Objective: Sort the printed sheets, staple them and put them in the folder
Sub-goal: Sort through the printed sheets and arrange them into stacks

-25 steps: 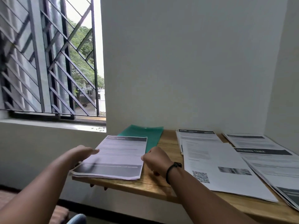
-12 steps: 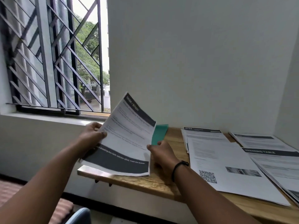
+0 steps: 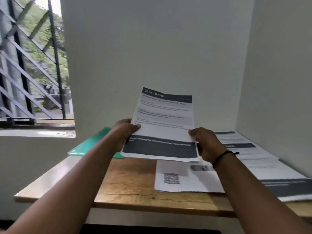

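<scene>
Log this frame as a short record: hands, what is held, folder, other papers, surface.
left hand: grips left edge of the held sheets
right hand: grips right edge of the held sheets
held sheets: headed DESK / STUDY, raised above the desk
green folder: flat on desk, left of the sheets
QR-code sheet: flat on desk
right-hand stacks: along the wall
wooden desk
stapler: not seen

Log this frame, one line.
phase: sorting | left hand + right hand: hold DESK/STUDY sheets above desk | folder: flat, closed
</scene>
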`<state>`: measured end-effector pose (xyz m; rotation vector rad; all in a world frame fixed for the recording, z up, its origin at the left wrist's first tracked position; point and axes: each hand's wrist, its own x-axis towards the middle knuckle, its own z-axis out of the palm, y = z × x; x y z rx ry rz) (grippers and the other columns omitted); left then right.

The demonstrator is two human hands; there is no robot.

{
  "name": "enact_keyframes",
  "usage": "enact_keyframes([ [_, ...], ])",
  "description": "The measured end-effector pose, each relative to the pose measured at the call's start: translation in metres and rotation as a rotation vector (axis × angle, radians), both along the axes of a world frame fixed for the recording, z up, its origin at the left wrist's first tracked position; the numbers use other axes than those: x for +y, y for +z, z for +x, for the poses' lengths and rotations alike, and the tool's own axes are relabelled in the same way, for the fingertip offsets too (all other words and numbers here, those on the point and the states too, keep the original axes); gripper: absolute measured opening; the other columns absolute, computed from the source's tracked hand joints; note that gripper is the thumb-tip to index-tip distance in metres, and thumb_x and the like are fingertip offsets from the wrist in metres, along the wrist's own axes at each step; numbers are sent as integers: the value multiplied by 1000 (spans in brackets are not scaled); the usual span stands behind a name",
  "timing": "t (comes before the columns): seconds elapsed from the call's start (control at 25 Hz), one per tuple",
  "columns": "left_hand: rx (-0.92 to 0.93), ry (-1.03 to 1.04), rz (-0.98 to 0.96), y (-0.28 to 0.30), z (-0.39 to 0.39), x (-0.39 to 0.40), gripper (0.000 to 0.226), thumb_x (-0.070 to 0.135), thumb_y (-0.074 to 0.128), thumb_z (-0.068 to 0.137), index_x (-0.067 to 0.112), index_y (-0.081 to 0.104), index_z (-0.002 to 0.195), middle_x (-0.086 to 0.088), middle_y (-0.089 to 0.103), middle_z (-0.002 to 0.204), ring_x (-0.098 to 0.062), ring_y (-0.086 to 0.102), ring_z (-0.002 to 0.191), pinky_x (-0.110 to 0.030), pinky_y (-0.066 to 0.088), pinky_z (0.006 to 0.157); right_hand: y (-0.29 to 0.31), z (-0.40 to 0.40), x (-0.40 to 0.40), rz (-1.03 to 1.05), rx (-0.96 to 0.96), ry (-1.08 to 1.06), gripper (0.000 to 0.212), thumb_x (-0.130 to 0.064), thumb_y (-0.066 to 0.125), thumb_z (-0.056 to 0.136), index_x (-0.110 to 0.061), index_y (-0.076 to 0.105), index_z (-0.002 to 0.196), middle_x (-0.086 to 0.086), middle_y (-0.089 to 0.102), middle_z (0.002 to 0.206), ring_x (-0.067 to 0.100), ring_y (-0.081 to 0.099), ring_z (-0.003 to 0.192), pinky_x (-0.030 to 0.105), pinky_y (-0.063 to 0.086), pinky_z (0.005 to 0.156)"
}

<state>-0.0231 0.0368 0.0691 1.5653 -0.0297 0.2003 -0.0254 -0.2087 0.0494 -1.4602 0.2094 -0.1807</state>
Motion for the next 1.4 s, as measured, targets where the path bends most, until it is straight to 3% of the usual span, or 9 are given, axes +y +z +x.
enact_keyframes([
  [0.24,173,-93,43,-15,47,-134,18,5,66,89,1,64,106,-11,66,97,-26,64,79,-33,54,71,-5,20,-127,-248,-20,-219,4,-6,57,86,-10,58,86,18,57,96,22,56,70,26,45,59],
  [0.36,196,-125,59,-23,61,-165,23,3,63,91,-2,61,113,-10,64,105,-27,61,90,-31,49,76,-3,28,-144,-585,91,-268,25,-7,53,90,-7,64,112,13,65,115,27,63,104,27,48,75],
  [0.44,156,-128,234,-32,71,-172,20,2,64,89,-2,60,107,-10,62,97,-24,59,85,-30,45,69,-14,37,-152,-1043,123,-246,27,-7,49,92,-10,63,114,9,65,115,27,60,111,27,45,81],
  [0.52,113,-129,555,-44,75,-170,14,7,66,86,3,54,93,-6,54,83,-21,54,77,-25,40,60,-23,48,-160,-1009,178,-172,10,-11,52,90,-9,62,89,8,64,94,30,62,102,25,43,65],
  [0.64,65,-133,969,-54,72,-166,33,24,63,90,3,55,114,-9,61,110,-26,57,104,-26,41,74,-36,45,-157,-1274,254,-121,17,-17,52,87,-15,47,71,10,64,94,27,61,88,26,41,62],
  [0.84,-36,-65,1153,-45,67,-143,67,53,50,92,8,41,142,-13,44,147,-29,44,132,-36,37,105,-10,25,-118,-1578,193,-202,36,-29,49,85,-13,58,116,16,56,127,35,53,114,37,45,94],
  [0.96,-104,-42,1207,-37,52,-120,67,54,50,92,9,43,141,-10,46,146,-27,45,131,-35,38,103,3,24,-60,-1636,-13,-145,27,-32,51,83,-16,57,104,13,58,119,35,52,111,38,42,88],
  [1.12,-141,92,1305,-39,31,-67,72,62,48,89,13,42,141,-11,44,145,-29,42,132,-40,39,106,3,16,34,-1644,-227,-78,46,-45,51,89,-19,52,126,10,52,126,32,47,118,39,40,92],
  [1.4,-23,283,1373,-59,-16,61,78,69,43,88,17,36,145,-12,27,156,-33,18,146,-50,23,115,-31,10,145,-1534,-325,72,64,-66,54,77,-25,51,125,6,57,127,30,53,117,39,45,89],
])
